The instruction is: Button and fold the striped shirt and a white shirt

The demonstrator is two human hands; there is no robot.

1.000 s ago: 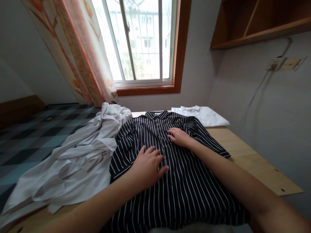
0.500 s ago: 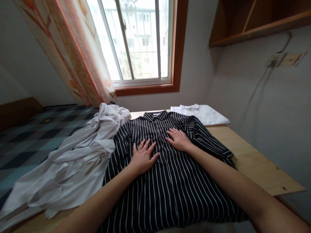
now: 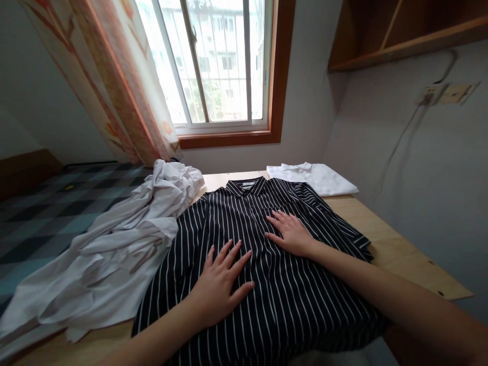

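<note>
the wooden table [image 3: 400, 254] is mostly covered and its near edge is cut off, and the black striped shirt [image 3: 290, 305] lying flat on it, collar toward the window, also runs out of view at the bottom. a crumpled white heap of cloth [image 3: 114, 254] hides the table's left side, and a folded white garment [image 3: 316, 178] lies just beyond the shirt's far shoulder. the left hand [image 3: 219, 282] lies open, fingers spread, palm flat on the shirt's middle, and the right hand [image 3: 292, 234] lies equally open and flat nearer the collar, neither gripping anything.
</note>
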